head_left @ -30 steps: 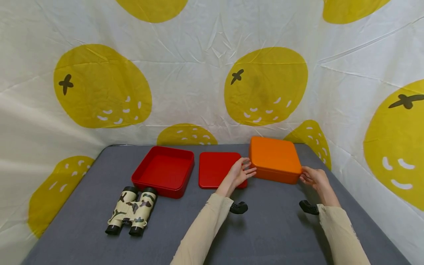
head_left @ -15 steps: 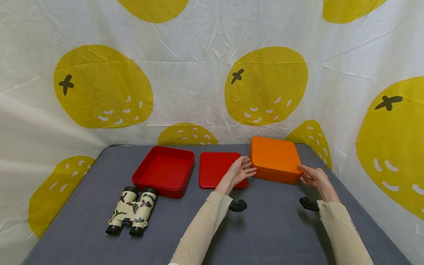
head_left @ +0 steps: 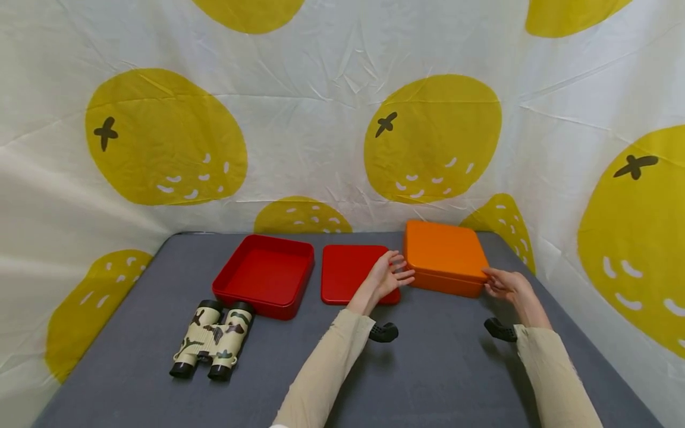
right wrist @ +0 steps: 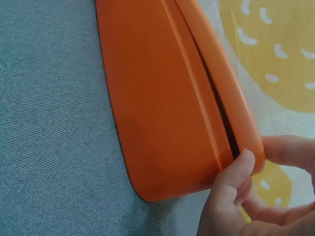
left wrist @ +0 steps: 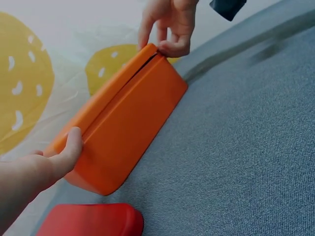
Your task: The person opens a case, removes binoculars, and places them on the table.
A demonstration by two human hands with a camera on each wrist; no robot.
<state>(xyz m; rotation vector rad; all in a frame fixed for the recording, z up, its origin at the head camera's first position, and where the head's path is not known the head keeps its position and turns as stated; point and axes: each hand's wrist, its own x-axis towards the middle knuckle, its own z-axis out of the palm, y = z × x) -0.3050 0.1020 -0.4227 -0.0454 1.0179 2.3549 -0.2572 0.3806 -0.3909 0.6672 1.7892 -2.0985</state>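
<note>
At the far right of the gray desk (head_left: 439,368) sits the orange box (head_left: 443,283), long side toward the person, orange lid (head_left: 445,246) on top but slightly tilted. Both wrist views show a dark gap under the lid's front edge, widest at the right corner, tapering to the left. Right hand (head_left: 512,288) is at that front right corner; grip narrow, lid corner pinched between thumb and fingers. Left hand (head_left: 381,278) is at the front left corner; grip wide, fingers extended and spread, touching the corner. Left wrist view shows one digit against the front of it; the rest is mostly hidden, so can't tell how firm that hold is. Just left of the box, under the left hand, a red lid (head_left: 345,270) lies flat on the desk. Next left, a red tray (head_left: 262,267): open top, bare inside, set at an angle. Close in front of the tray lie camo-patterned binoculars (head_left: 218,334), black ends, barrels pointing toward the tray. Beige sleeves (head_left: 325,370) on both arms, a black curved piece (head_left: 383,333) sticking out at each cuff. Behind everything hangs a white cloth (head_left: 305,131) with big yellow fruit prints (head_left: 433,139), wrapping round both sides.
</note>
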